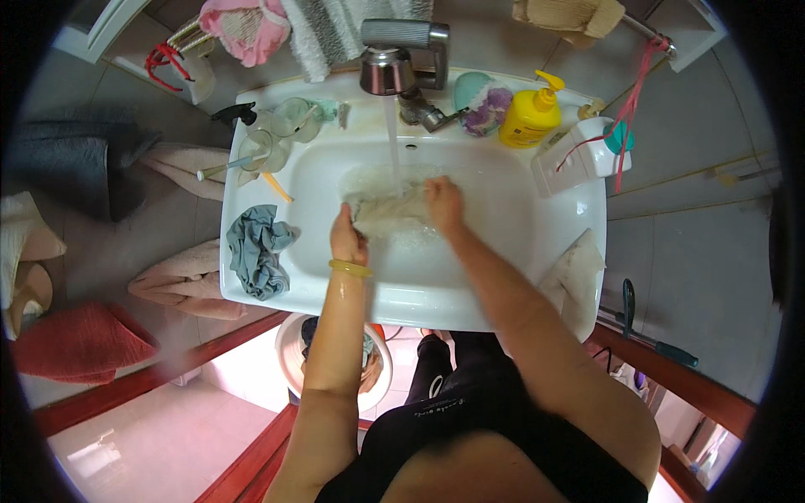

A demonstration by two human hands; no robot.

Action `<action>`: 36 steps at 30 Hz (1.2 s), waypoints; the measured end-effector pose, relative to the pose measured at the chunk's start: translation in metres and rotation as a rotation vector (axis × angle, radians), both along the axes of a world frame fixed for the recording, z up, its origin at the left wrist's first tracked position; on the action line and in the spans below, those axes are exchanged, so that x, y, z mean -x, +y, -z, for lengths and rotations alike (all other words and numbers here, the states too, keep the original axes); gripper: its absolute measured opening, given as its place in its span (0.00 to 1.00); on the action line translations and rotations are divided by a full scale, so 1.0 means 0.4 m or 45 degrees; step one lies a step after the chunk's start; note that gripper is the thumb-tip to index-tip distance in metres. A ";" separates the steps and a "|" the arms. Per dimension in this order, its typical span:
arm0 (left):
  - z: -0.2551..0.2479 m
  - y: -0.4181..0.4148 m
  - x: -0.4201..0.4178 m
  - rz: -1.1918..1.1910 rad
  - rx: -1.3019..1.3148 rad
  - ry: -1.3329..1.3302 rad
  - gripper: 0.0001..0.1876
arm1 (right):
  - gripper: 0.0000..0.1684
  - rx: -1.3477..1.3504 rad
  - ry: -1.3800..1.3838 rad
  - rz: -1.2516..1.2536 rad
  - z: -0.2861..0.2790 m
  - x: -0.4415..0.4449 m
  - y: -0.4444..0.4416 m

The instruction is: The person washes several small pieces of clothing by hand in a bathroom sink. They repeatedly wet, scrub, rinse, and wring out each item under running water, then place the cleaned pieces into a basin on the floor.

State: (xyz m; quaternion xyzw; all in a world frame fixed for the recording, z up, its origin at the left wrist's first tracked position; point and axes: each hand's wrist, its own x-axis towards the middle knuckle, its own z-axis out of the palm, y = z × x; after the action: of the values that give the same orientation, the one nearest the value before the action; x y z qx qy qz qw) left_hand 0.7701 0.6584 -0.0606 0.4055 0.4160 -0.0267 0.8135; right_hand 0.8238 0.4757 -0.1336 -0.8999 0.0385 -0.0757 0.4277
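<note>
Water runs from the chrome faucet (388, 74) into a white washbasin (402, 295) that stands before me. Beneath the stream a pale wet cloth (396, 207) is stretched between my two hands, partly blurred by splashing water. My left hand (349, 234) grips the cloth's left end; a yellow bangle (350, 268) sits on that wrist. At the other end my right hand (444, 202) is closed on the cloth. On the basin's left ledge lies a crumpled grey-green cloth (256, 251).
A yellow pump bottle (533, 116), a white jug with a teal cap (582, 151) and a purple mesh sponge (490, 110) stand along the back right. Glass cups (255, 151) with toothbrushes occupy the back left. A beige cloth (573, 280) drapes over the right rim. Below is a laundry bucket (286, 352).
</note>
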 end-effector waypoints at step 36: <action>0.091 0.049 -0.013 1.928 -1.728 -0.482 0.17 | 0.17 -0.968 -0.078 -0.051 -0.285 -0.101 -0.133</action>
State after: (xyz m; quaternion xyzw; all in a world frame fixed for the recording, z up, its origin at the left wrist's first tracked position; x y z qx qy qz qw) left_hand 0.7751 0.6780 -0.0972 0.9320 -0.1553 -0.2270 0.2359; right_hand 0.8641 0.4224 -0.0195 -0.6750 0.0333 -0.0743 0.7333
